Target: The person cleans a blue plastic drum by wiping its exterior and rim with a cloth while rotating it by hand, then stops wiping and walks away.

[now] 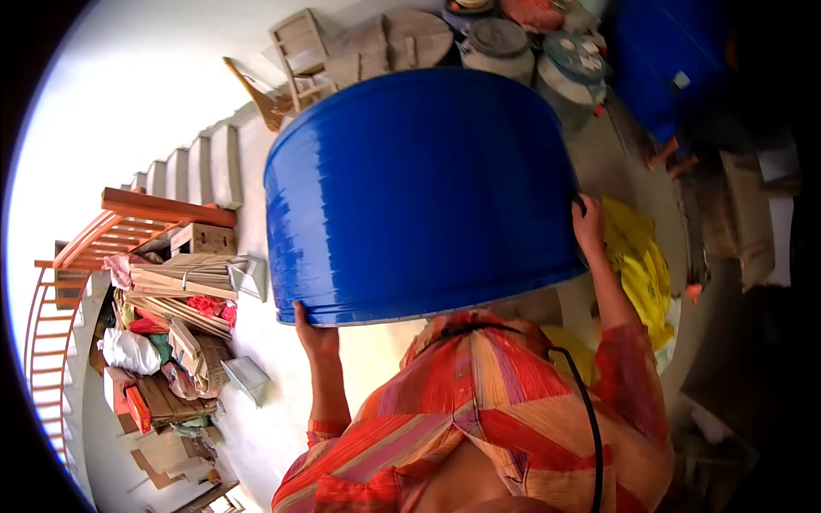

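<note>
A large, glossy blue drum (419,197) fills the middle of the head view, raised in front of my chest. My left hand (316,335) grips its near lower rim at the left corner, with most of the fingers hidden behind the wall. On the right side, my right hand (588,224) is closed around the drum's edge by a small black part that looks like a handle. The inside of the drum is out of sight.
Milk-can-like containers (498,50) and a round wooden top (402,47) stand beyond the drum. Left are stairs (198,167), an orange railing (158,205) and piled wooden sticks (184,282). A yellow sheet (637,265) hangs right, below a big blue container (671,60).
</note>
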Demonstrator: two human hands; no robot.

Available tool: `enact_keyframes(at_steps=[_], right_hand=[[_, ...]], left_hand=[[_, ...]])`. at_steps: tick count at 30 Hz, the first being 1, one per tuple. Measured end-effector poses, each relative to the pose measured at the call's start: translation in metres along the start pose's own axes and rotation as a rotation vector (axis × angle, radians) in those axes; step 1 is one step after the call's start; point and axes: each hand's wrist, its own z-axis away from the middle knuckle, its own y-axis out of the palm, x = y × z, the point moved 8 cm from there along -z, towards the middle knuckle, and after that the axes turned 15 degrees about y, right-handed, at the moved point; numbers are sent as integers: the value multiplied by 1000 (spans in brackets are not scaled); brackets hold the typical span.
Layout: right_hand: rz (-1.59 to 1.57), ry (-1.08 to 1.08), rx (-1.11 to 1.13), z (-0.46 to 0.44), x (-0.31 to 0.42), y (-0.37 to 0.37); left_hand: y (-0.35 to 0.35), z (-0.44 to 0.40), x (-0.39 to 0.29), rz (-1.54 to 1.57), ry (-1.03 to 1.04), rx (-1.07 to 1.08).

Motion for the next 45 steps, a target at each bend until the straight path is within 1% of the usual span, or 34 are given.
enact_keyframes(at_steps=[2,3,4,6,8,10,11,12,13,15,17,19,21,22,23,24,25,26,28,30,31,32,33,34,35,36,37,38,39,40,42,43,44,45], right_hand=[[-35,-235,2,38,84,-14],[-38,-437,-36,59,125,-11],[-61,-556,-11,88,173,-12],[-155,-827,92,146,250,-5],[-185,-1068,183,199,302,27],[-124,-1306,274,257,342,62],[-7,-1426,261,285,355,82],[-3,-1512,310,305,363,99],[-13,-1520,302,312,372,104],[-22,-1526,298,308,375,113],[-76,-1363,110,261,379,91],[-229,-1156,133,180,365,66],[-205,-909,15,91,324,53],[-150,-717,-50,47,290,45],[-166,-501,12,-2,242,49],[-162,-437,-103,-48,184,54],[-153,-73,51,-77,126,53],[-77,244,209,-112,47,79],[53,428,206,-112,-32,90],[199,155,-65,-81,-6,80],[150,55,-15,-45,39,60],[-11,-196,-110,-2,91,36],[-111,-403,-64,39,140,21],[-133,-540,-48,88,188,5],[-162,-686,90,131,224,-1],[-105,-836,193,175,242,12],[-87,-952,136,220,252,32],[-190,-1143,-30,259,253,27],[-295,-1201,95,274,248,33],[-302,-1187,92,265,246,25],[-267,-987,304,219,225,16],[-289,-874,161,190,197,11],[-307,-763,20,161,163,4],[-222,-520,89,128,127,1]], left_hand=[[28,16,2,-6,38,-27],[26,12,4,13,54,-86],[19,9,4,26,65,-149],[8,-2,0,51,32,-117],[-8,-16,-6,118,-43,-27],[-18,-13,-13,93,-71,-65],[-28,-16,-17,87,-50,-90],[-41,-20,-21,79,-29,-121],[-43,-19,-23,123,-68,-135],[-48,-25,-28,97,-33,-145],[-53,-25,-34,81,1,-118],[-59,-28,-37,57,6,-163],[-56,-34,-35,61,-15,-142],[-52,-31,-35,40,-24,-154],[-43,-28,-35,12,-9,-139],[-34,-26,-34,-12,8,-117],[-33,-25,-33,-18,16,-124],[-25,-20,-32,-29,12,-120],[-11,-9,-33,-113,71,-197],[-28,-18,-32,-41,12,-117],[-34,-20,-38,-61,13,-120],[-37,-24,-44,-82,13,-120],[-39,-33,-48,-58,-26,-58],[-51,-47,-54,-68,-12,-150],[-60,-62,-61,-110,1,-139],[-72,-78,-69,-144,16,-126],[-81,-91,-76,-160,12,-139],[-71,-82,-72,-170,-41,-125],[-77,-84,-75,-208,-11,-169],[-87,-88,-82,-253,22,-216],[-111,-91,-103,-358,173,-339],[-114,-94,-103,-304,111,-269],[-113,-91,-105,-334,127,-321],[-113,-93,-103,-334,82,-285]])
